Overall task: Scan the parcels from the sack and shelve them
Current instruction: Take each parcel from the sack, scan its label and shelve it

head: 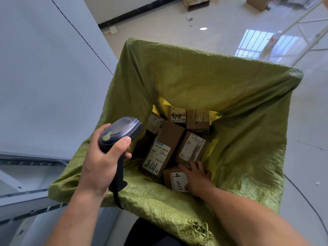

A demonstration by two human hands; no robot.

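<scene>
Grips a scanner point(120, 130) by its handle with the left hand point(104, 157), fingers wrapped round, thumb laid across the neck below its head, bare forearm rising from the lower left. Stretches the bare right forearm in from the lower right, forward and down. Rests the right hand point(197, 178) palm down, fingers straight and slightly spread, on a parcel point(174, 181).

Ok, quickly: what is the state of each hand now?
Left hand: holds the dark grey handheld barcode scanner.
Right hand: open, fingers resting on a small brown cardboard parcel.
</scene>
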